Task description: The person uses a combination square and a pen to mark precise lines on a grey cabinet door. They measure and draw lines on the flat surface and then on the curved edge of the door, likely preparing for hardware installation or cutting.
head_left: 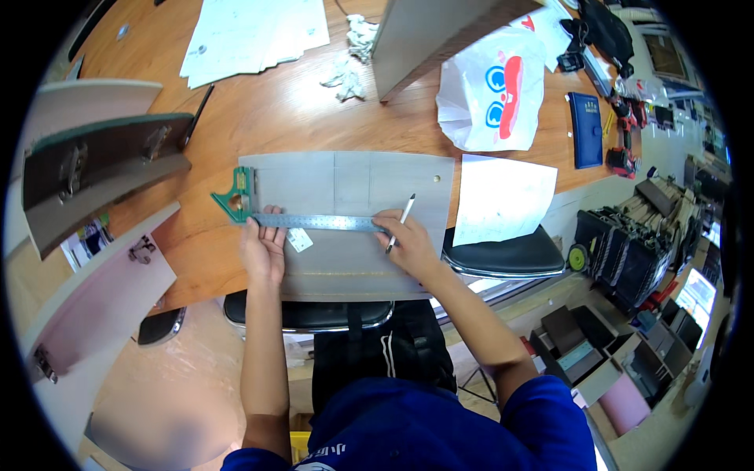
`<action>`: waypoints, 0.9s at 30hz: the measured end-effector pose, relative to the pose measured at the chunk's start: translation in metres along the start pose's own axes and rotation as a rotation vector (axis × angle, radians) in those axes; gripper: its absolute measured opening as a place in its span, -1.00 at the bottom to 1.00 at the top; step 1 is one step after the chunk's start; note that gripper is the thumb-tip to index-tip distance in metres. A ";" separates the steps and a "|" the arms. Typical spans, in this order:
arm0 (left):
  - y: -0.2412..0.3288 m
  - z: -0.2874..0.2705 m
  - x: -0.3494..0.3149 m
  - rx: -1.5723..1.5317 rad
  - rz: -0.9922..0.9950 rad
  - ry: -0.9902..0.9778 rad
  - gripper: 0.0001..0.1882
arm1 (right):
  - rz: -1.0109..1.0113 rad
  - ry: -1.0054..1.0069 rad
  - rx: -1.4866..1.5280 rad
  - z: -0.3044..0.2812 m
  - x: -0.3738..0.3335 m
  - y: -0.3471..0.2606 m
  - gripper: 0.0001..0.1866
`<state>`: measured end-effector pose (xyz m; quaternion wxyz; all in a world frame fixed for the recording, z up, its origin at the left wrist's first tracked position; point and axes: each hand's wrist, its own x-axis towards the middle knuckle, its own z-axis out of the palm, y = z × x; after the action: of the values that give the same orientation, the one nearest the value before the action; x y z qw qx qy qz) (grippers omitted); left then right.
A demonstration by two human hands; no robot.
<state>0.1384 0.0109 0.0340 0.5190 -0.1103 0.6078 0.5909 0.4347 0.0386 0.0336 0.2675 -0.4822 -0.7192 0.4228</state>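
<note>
A grey board (330, 275) lies on the wooden table in front of me, with faint lines across it and a small hole near its far right corner. Across the board runs the steel blade of a combination square (314, 223), whose green head (236, 196) sits against the board's left edge. My left hand (265, 250) grips the blade beside the head, thumb and fingers closed on it. At the blade's other end, my right hand (407, 245) pinches the steel while a white pen (408, 207) sticks up between its fingers. A white label (299, 239) lies on the board below the blade.
Brown panels with hinges (102, 169) stand at the left. A board on edge (416, 47), a white plastic bag (495, 94) and crumpled gloves (349, 71) lie beyond. Paper (506, 196) overhangs the right edge above a black stool (506, 255). A blue notebook (586, 129) is farther right.
</note>
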 end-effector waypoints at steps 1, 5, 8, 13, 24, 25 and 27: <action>-0.003 -0.001 0.001 -0.017 -0.009 -0.013 -0.49 | -0.040 0.017 -0.045 -0.001 0.003 0.004 -0.72; 0.001 0.000 0.021 -0.048 0.016 0.007 -0.48 | -0.124 0.076 -0.143 -0.007 0.025 0.016 -0.79; 0.019 0.005 0.036 0.007 0.046 0.009 -0.50 | -0.188 0.095 -0.149 -0.006 0.038 0.027 -0.83; 0.047 -0.007 0.046 0.094 0.096 0.086 -0.56 | -0.258 0.166 -0.070 -0.001 0.041 0.037 -0.85; 0.099 -0.103 -0.029 0.574 -0.090 0.178 -0.75 | -0.272 0.302 0.103 0.007 0.036 0.051 -0.74; 0.089 -0.108 -0.048 0.586 -0.125 0.099 -0.74 | -0.257 0.305 0.095 0.008 0.033 0.054 -0.74; 0.091 -0.132 -0.074 0.504 -0.388 0.194 -0.67 | -0.238 0.298 0.119 0.013 0.033 0.054 -0.72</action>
<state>0.0360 -0.1091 0.1139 0.5724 -0.1480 0.7492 0.2988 0.4367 0.0736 -0.0206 0.4472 -0.4343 -0.6973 0.3537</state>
